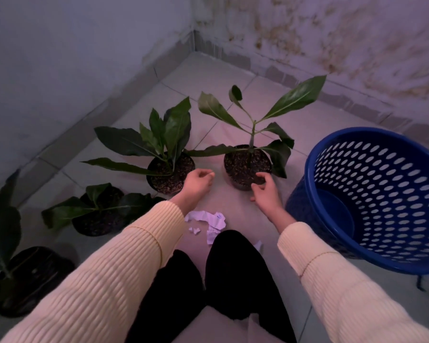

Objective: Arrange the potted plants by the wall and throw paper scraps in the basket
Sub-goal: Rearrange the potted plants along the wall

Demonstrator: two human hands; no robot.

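Several black pots with green leafy plants stand on the tiled floor. The tall plant's pot point(245, 167) sits in the middle, and my right hand point(265, 191) rests on its near rim with fingers spread. A second pot point(170, 173) stands left of it; my left hand point(198, 183) hovers just beside this one, fingers loosely curled and holding nothing. Two more pots point(99, 214) point(27, 280) line the left wall. Torn white paper scraps point(208, 221) lie on the floor between my arms. The blue perforated basket point(372, 201) stands tilted at the right.
Two walls meet in a corner point(195, 43) beyond the plants; the right one is stained. My dark-trousered knees point(223, 273) fill the lower middle. One more paper scrap point(258, 244) lies by my right knee.
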